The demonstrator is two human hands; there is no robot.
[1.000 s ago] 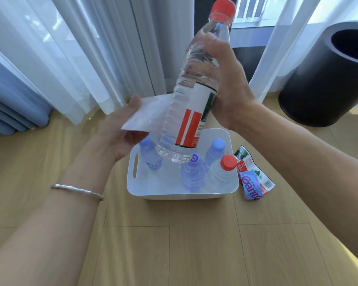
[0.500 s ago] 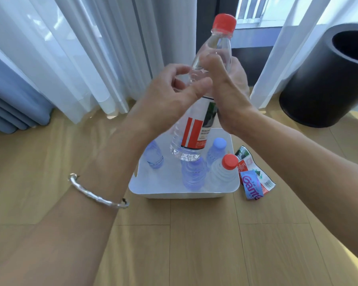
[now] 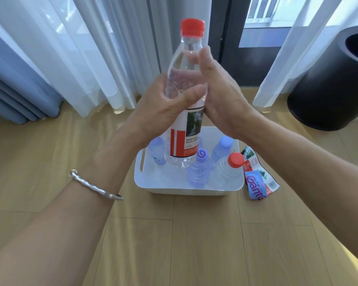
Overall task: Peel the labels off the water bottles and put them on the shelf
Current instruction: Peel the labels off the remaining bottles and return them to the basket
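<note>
I hold a clear water bottle [image 3: 185, 58] with a red cap [image 3: 192, 27] upright above a white bin [image 3: 140, 178]. Its red and white label [image 3: 181, 141] is still wrapped round the lower half. My left hand [image 3: 161, 110] grips the bottle's middle, thumb across the front just above the label. My right hand [image 3: 221, 96] holds the bottle's right side, thumb pointing up along it and fingers behind. In the bin stand several small blue-capped bottles [image 3: 198, 168] and a clear red-capped bottle [image 3: 232, 168] without labels.
Peeled labels [image 3: 258, 182] lie crumpled on the wooden floor right of the bin. A tall black cylinder container [image 3: 329, 89] stands at the far right. White curtains [image 3: 91, 58] hang behind, with a blue curtain at the left edge.
My left hand has left the white sheet it held and come onto the bottle's middle. The bottle went from tilted to upright and sank a little.
</note>
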